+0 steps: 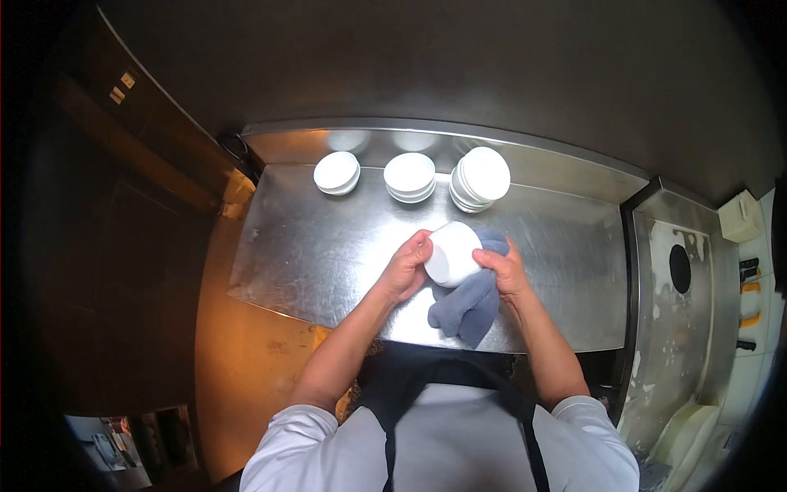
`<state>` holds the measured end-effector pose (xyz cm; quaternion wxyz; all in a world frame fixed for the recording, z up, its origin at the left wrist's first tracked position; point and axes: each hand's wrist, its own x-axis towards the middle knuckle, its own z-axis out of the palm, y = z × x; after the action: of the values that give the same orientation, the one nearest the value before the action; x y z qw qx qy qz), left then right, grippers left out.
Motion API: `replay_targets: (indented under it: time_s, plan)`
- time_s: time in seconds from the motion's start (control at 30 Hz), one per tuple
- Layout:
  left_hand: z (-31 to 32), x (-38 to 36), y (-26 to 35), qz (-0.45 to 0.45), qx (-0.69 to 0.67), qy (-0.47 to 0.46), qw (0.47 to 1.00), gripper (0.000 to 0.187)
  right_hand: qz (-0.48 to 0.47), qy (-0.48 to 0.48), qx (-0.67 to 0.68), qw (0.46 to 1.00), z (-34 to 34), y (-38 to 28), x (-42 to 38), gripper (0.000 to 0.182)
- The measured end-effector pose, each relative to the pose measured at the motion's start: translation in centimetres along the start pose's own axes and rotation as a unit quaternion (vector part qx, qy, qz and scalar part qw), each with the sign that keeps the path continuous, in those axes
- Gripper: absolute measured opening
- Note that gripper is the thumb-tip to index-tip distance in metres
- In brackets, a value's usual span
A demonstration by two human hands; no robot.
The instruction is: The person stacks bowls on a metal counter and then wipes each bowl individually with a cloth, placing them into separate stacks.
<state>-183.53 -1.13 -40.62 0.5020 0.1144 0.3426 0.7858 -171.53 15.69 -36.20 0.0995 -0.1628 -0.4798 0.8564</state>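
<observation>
A white bowl [453, 252] is tilted on its side between my two hands, above the steel counter. My left hand [410, 264] is closed on the bowl's left side, thumb near its base. My right hand [504, 266] grips the right side, its thumb on the bowl's outside and a grey-blue cloth [468, 307] bunched in the same grip. The cloth hangs below the bowl, and part of it shows behind the bowl. Some fingers of both hands are hidden. Behind the hands stand a left bowl stack [336, 174], a middle stack [410, 177] and a taller right stack [482, 176].
The steel counter [287, 246] has a raised back edge [566, 168]. On the right, past a gap, is a wet steel surface with a dark round hole [680, 269]. A white box [739, 216] and dark-handled tools are at the far right wall.
</observation>
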Motion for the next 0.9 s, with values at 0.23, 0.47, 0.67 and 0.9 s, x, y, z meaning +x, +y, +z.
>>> replay_targets:
  time_s: [0.23, 0.47, 0.67, 0.9]
  plan:
    - [0.5, -0.7, -2.4, 0.001, 0.011, 0.061, 0.998, 0.056, -0.182, 0.224, -0.288, 0.913, -3.2, 4.5, 2.1, 0.027]
    - [0.6, 0.4, -3.1, 0.065, -0.018, 0.173, 0.983, 0.029, -0.379, 0.045, -0.468, 0.797, -3.5, 9.6, -1.4, 0.046]
    - [5.4, -0.1, -4.1, 0.303, 0.369, 0.186, 0.859, 0.024, -0.221, 0.086, -0.354, 0.905, 1.7, 3.0, 1.3, 0.039]
    - [6.5, 1.2, -2.1, 0.341, 0.481, 0.199, 0.783, 0.026, -0.339, 0.140, -0.319, 0.874, 3.3, 5.8, -1.3, 0.039]
